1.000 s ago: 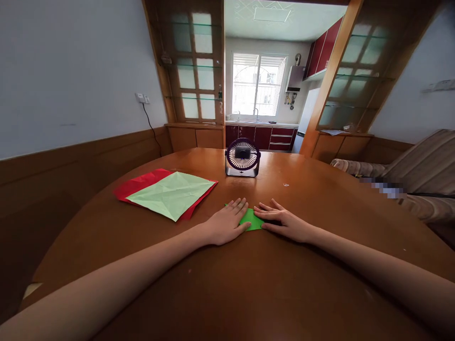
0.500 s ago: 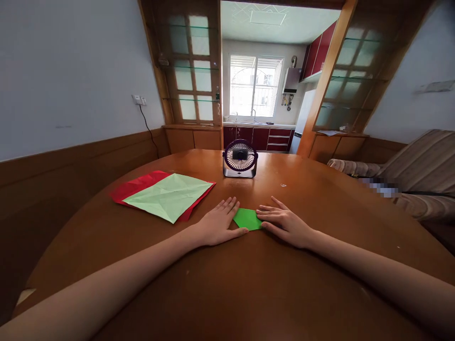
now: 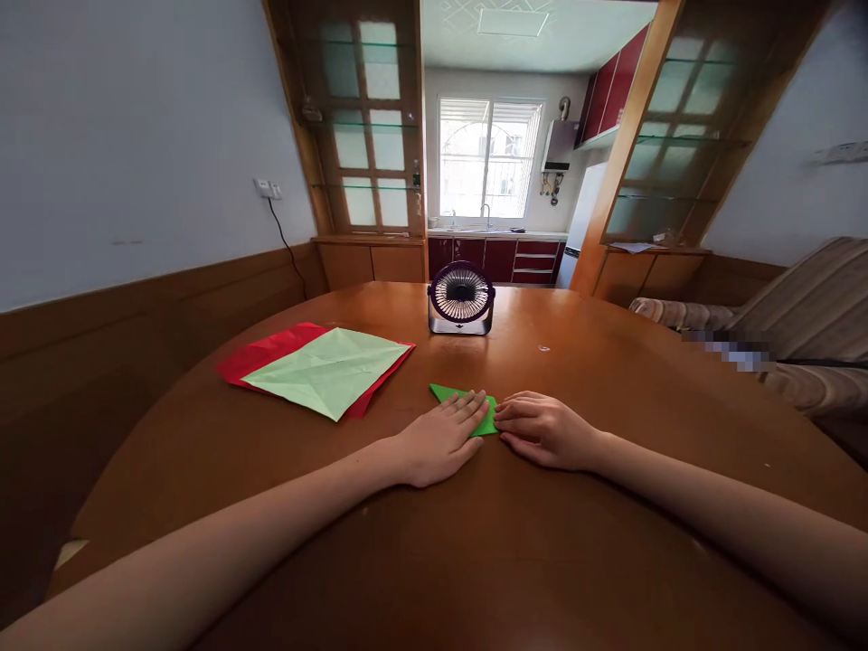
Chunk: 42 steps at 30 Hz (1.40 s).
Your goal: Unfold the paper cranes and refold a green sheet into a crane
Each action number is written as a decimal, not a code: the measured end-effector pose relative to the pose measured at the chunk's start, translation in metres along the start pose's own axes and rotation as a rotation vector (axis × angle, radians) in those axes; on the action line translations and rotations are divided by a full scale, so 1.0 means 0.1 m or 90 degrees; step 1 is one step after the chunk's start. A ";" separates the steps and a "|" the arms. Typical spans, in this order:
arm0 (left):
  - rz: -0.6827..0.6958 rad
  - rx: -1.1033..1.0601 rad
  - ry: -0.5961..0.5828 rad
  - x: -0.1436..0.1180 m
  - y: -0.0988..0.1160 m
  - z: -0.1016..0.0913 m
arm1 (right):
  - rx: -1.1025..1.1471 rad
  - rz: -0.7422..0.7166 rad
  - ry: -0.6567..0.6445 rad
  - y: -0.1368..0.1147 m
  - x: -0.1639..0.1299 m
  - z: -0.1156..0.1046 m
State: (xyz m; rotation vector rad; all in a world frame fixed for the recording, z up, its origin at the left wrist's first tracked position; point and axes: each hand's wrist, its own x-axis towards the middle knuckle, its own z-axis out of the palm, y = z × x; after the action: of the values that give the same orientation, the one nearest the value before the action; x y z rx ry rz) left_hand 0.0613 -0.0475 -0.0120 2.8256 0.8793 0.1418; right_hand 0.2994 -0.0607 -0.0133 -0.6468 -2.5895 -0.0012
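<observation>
A small folded piece of bright green paper (image 3: 485,423) lies on the brown table in front of me. Across its middle rests my left hand (image 3: 440,439), palm down with the fingers stretched out flat, covering much of it. One pointed green corner sticks out beyond those fingertips on the far left side. At the paper's right edge, my right hand (image 3: 546,430) has its fingers bent and pressed together, with the edge at the fingertips. How the thumb meets the paper is partly hidden.
To the left, a pale green creased sheet (image 3: 332,369) lies over red paper (image 3: 271,353). A small dark fan (image 3: 462,294) stands beyond my hands. The wooden table (image 3: 434,561) has a rounded edge. A striped sofa (image 3: 806,307) is at the right.
My left hand has slid further over the green paper, and a pointed corner now shows past it. My right hand's spread fingers have drawn together at the right edge.
</observation>
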 end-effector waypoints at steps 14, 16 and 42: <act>-0.107 0.020 0.024 0.15 0.08 0.06 | -0.011 -0.069 0.077 -0.04 0.04 0.02; -0.122 0.036 0.024 0.11 0.03 0.04 | -0.004 -0.067 0.076 -0.03 0.03 0.02; -0.256 0.142 0.054 -0.01 -0.09 0.02 | 0.007 0.120 -0.111 0.01 0.25 0.19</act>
State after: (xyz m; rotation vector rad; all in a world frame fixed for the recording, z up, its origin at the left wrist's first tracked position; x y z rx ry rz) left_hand 0.0555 -0.0411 -0.0161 2.7795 1.5471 0.1152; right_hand 0.2728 -0.0465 -0.0191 -0.9218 -2.6799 0.1361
